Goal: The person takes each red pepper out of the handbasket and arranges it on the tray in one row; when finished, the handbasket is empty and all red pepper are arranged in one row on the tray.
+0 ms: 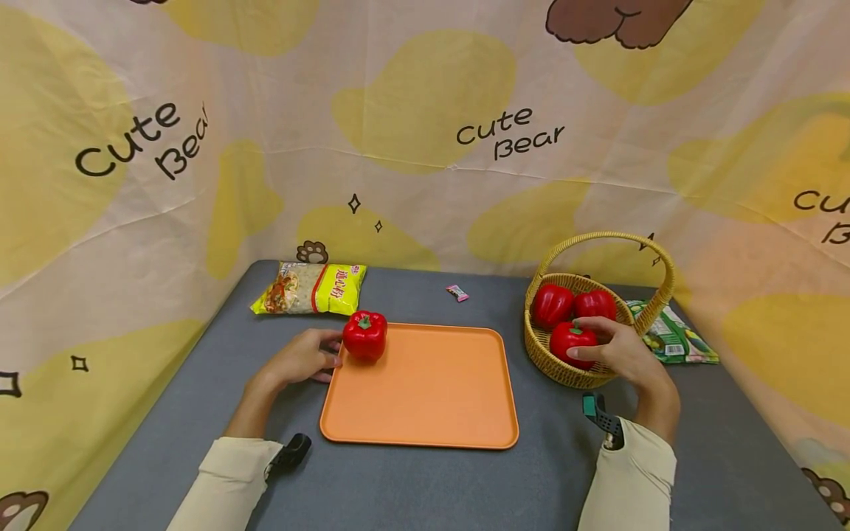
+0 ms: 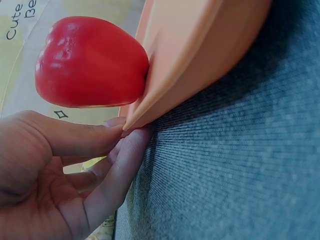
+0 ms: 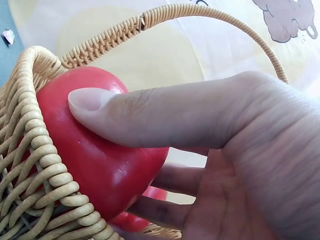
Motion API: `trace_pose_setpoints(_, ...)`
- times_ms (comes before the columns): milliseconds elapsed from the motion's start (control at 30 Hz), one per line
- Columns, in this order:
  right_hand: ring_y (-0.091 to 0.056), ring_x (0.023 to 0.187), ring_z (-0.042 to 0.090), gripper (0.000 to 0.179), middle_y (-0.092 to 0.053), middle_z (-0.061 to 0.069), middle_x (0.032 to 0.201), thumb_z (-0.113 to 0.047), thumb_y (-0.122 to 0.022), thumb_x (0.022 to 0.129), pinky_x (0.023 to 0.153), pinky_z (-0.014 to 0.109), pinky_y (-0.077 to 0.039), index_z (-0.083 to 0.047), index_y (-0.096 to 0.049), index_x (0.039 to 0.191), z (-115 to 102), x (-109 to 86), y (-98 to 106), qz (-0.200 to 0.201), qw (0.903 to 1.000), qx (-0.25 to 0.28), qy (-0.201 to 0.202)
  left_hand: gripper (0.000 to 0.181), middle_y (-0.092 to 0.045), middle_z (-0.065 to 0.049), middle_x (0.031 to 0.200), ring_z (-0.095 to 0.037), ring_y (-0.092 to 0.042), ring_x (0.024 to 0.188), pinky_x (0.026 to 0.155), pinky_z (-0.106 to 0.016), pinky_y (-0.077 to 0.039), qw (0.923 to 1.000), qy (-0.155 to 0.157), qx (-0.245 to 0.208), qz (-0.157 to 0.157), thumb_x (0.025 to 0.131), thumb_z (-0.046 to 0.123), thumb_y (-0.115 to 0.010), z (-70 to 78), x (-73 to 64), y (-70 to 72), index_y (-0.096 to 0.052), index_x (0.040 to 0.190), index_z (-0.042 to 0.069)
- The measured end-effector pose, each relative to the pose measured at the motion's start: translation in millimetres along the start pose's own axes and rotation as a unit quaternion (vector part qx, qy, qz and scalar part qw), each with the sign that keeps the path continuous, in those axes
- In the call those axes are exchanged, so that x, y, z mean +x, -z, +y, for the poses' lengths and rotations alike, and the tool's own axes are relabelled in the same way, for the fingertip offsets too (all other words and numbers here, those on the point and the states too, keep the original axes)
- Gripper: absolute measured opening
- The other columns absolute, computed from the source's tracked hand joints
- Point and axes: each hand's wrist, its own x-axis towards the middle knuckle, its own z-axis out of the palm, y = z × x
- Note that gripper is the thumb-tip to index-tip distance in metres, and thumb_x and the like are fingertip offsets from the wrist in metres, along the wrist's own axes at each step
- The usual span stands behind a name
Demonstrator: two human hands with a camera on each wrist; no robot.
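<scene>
A red bell pepper (image 1: 364,336) with a green stem stands in the far left corner of an orange tray (image 1: 425,391). My left hand (image 1: 307,358) is at that corner, and in the left wrist view its thumb and fingers pinch the tray's rim (image 2: 167,90) just beside the pepper. On the right is a wicker basket (image 1: 564,372) with an arched handle. My right hand (image 1: 620,350) reaches into it and grips the nearest red bell pepper (image 1: 571,344), thumb across its side in the right wrist view. Two more red peppers (image 1: 553,305) lie behind it in the basket.
A yellow food bag (image 1: 312,287) lies behind the tray at the left. A small pink wrapped candy (image 1: 457,293) is near the table's back edge. A green packet (image 1: 680,339) lies right of the basket, partly hidden by it. Printed cloth (image 1: 412,147) hangs around the table.
</scene>
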Motion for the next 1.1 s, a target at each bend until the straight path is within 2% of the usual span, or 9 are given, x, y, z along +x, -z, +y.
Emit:
trace_pose_setpoints(200,-0.041,0.135,0.050,0.080,-0.036,0.033,0.158,-0.035,-0.076,0.095,0.101,0.052,-0.056,-0.003,-0.041,0.160,-1,-3.3,2,0.008,0.9999,0.000,-0.007,0.056,-0.060,-0.033,0.132,-0.029,-0.072,0.099,0.075,-0.041,-0.067,1.0000,-0.002,0.003,-0.001,0.098,-0.005,-0.063,0.2,0.5,0.9,-0.044,0.150,-0.018)
trace_pose_setpoints(433,-0.054,0.128,0.045,0.082,-0.043,0.032,0.155,-0.031,-0.077,0.096,0.086,0.024,-0.059,-0.006,-0.038,0.164,-13,-9.5,7,0.022,0.9996,0.016,0.009,0.056,-0.061,-0.031,0.131,-0.027,-0.072,0.098,0.075,-0.040,-0.067,1.0000,0.000,0.000,0.002,0.098,-0.005,-0.063,-0.8,1.7,1.0,-0.045,0.149,-0.017)
trace_pose_setpoints(567,-0.054,0.129,0.047,0.084,-0.041,0.031,0.157,-0.029,-0.078,0.095,0.084,0.016,-0.056,-0.007,-0.036,0.165,-24,-13.2,8,0.026,0.9988,0.031,0.028,0.055,-0.061,-0.031,0.130,-0.026,-0.072,0.097,0.075,-0.040,-0.067,1.0000,0.000,-0.001,0.002,0.098,-0.005,-0.063,-1.6,2.2,0.9,-0.046,0.149,-0.017)
trace_pose_setpoints(733,-0.049,0.131,0.048,0.085,-0.034,0.028,0.162,-0.031,-0.079,0.094,0.084,0.019,-0.057,-0.012,-0.036,0.166,-39,-15.3,7,0.026,0.9983,0.027,0.045,0.056,-0.061,-0.031,0.130,-0.025,-0.072,0.096,0.076,-0.040,-0.067,1.0000,0.001,0.002,0.002,0.098,-0.005,-0.063,-2.8,2.8,0.4,-0.045,0.149,-0.017)
trace_pose_setpoints(867,-0.049,0.131,0.047,0.084,-0.037,0.026,0.160,-0.029,-0.079,0.094,0.087,0.026,-0.057,-0.011,-0.039,0.164,-52,-11.8,0,0.022,0.9971,0.020,0.070,0.056,-0.061,-0.031,0.131,-0.026,-0.072,0.097,0.076,-0.039,-0.067,1.0000,0.004,0.000,0.003,0.098,-0.005,-0.063,-2.2,2.1,0.2,-0.045,0.150,-0.016)
trace_pose_setpoints(1100,-0.049,0.136,0.045,0.083,-0.043,0.020,0.160,-0.029,-0.082,0.091,0.105,0.054,-0.054,-0.013,-0.043,0.162,-74,0.8,-21,0.005,0.9953,0.016,0.096,0.056,-0.061,-0.031,0.132,-0.026,-0.072,0.096,0.076,-0.040,-0.067,1.0000,0.005,0.006,0.002,0.098,-0.005,-0.063,0.0,0.3,0.2,-0.045,0.150,-0.017)
